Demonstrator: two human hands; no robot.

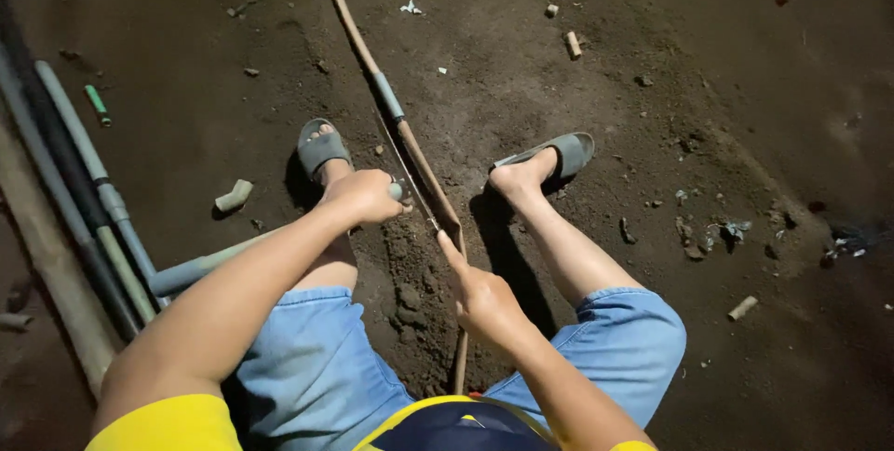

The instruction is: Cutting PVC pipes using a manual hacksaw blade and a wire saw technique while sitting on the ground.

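Note:
I squat on bare dirt in blue shorts and grey sandals. My left hand (365, 195) is closed around the end of a grey-green pipe (200, 268) that runs in from the lower left. My right hand (484, 304) grips a long brown curved pipe (421, 164), its index finger stretched along it toward the bend between my feet. A grey sleeve (388, 97) sits on the brown pipe farther up. A thin dark strip (408, 176), perhaps a blade, runs beside the pipe; I cannot tell what it is.
Several long grey pipes (79, 153) lie along the left edge. A short pipe offcut (234, 196) rests by my left foot. Other offcuts (573, 44) and scraps are scattered over the dirt, and there is a loose heap of soil (410, 297) between my legs.

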